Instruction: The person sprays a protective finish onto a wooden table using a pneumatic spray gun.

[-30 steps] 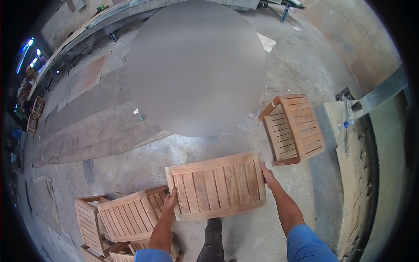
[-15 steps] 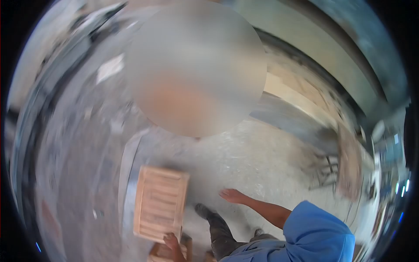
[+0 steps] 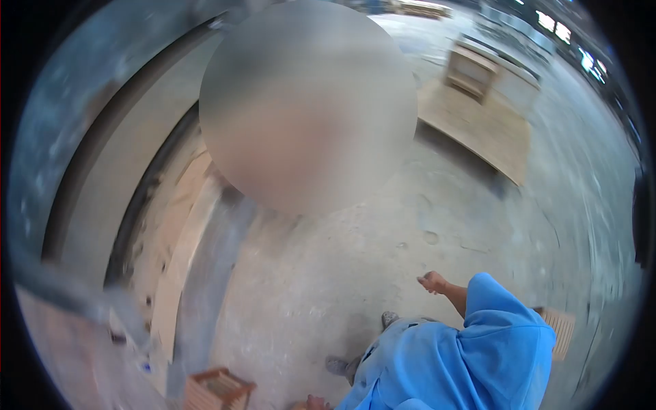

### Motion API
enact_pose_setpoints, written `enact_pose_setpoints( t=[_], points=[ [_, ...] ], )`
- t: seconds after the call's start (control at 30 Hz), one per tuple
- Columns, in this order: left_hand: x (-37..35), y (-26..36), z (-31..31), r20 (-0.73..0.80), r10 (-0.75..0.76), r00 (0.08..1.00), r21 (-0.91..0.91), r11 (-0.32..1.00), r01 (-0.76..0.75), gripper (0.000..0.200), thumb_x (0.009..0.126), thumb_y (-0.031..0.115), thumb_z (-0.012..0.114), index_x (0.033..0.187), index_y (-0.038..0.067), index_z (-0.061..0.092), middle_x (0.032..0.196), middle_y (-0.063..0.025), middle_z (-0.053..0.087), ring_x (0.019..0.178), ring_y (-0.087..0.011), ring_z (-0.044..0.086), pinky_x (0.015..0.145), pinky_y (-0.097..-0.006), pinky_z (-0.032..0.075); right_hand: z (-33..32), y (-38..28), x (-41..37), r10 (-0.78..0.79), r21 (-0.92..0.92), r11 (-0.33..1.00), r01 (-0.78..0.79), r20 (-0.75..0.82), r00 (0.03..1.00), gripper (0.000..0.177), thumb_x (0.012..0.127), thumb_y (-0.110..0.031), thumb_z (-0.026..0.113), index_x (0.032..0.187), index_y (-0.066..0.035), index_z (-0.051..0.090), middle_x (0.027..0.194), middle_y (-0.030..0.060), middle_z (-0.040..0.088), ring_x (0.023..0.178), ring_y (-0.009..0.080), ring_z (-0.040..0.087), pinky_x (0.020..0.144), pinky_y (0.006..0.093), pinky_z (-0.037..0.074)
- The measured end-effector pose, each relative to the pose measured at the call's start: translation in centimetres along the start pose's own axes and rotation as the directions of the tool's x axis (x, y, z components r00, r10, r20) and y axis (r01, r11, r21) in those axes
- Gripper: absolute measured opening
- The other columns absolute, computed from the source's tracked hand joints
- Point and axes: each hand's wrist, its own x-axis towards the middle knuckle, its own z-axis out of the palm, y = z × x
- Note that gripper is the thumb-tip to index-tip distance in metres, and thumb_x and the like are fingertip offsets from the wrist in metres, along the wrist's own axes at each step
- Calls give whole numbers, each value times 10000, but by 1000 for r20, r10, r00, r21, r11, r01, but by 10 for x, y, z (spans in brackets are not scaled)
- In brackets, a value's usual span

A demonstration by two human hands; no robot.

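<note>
My right hand point(image 3: 432, 281) hangs in front of my body, over the bare concrete floor point(image 3: 328, 273). Its fingers are curled in, with a small dark spot at their tips; whether that is a held thing is not clear. Only part of my left hand point(image 3: 316, 403) shows at the bottom edge, and its fingers are hard to see. Nearest to it on the left is a slatted wooden piece like a stool or crate point(image 3: 219, 386), with a gap of floor between them.
A large low wooden board point(image 3: 478, 123) carries a wooden cabinet-like box point(image 3: 471, 70). Long boards and a grey strip point(image 3: 212, 287) run along the left. Another slatted wooden piece point(image 3: 562, 335) is behind my right shoulder. A blurred round patch covers the upper middle.
My view has swung to the right, and the floor scene is different. My left hand was at the edge of a slatted wooden piece before. My right hand's fingers went from stretched to curled.
</note>
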Motion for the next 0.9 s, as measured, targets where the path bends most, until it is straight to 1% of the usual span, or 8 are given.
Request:
enact_pose_setpoints(
  t=[0.13,0.23,0.27,0.43,0.5,0.6,0.77,0.9],
  points=[
    [27,120,29,116,41,992,42,998,-46,419,876,365,642,1146,55,562,989,-99,605,854,-271,626,660,-467,506,-24,107,-9,316,412,881,-232,-146,938,440,927,-435,542,940,-3,628,645,82,597,558,200,606,505,380,532],
    [28,217,63,207,86,975,112,987,-111,456,873,372,641,1193,64,541,1053,-101,600,899,-274,626,671,-483,503,-31,147,-37,463,695,678,-240,-150,874,397,936,-397,554,985,-7,606,667,86,595,546,191,588,484,380,506],
    [40,250,89,229,107,968,131,981,-139,469,871,374,641,1209,67,534,1074,-102,598,914,-275,626,675,-488,502,-38,163,5,485,768,601,-221,-130,865,387,938,-387,559,1006,-8,598,680,88,597,544,188,582,479,379,497],
    [67,407,187,262,135,956,150,972,-178,538,874,408,631,1285,95,480,1063,-95,563,939,-272,594,737,-482,488,-91,169,-2,568,835,477,-274,-54,821,454,933,-396,580,1158,-1,575,781,113,625,575,190,591,504,381,503],
    [108,466,229,293,161,943,135,969,-207,529,880,406,625,1283,98,476,1085,-89,586,949,-277,600,741,-486,483,-79,152,15,585,871,414,-263,-34,810,490,928,-404,588,1206,-2,570,830,128,637,610,204,610,541,391,525],
    [134,561,310,289,95,953,283,942,-180,534,891,395,615,1309,96,468,1133,-92,607,995,-279,608,756,-476,479,-107,125,15,636,913,333,-236,-33,771,523,922,-419,592,1251,-13,568,895,147,648,671,228,637,601,411,552],
    [106,728,440,492,242,837,333,835,-437,553,918,370,585,1366,80,439,1168,-108,614,1037,-270,620,781,-467,492,-124,102,32,736,952,162,-259,58,675,508,908,-414,584,1209,-5,595,843,140,651,640,238,641,593,437,543],
    [88,830,537,502,350,791,320,774,-546,471,931,364,578,1300,88,479,1139,-106,616,998,-263,634,749,-436,513,-154,103,96,759,939,92,-332,149,633,487,904,-409,588,1147,13,609,821,150,649,611,250,636,594,451,542]
  ],
)
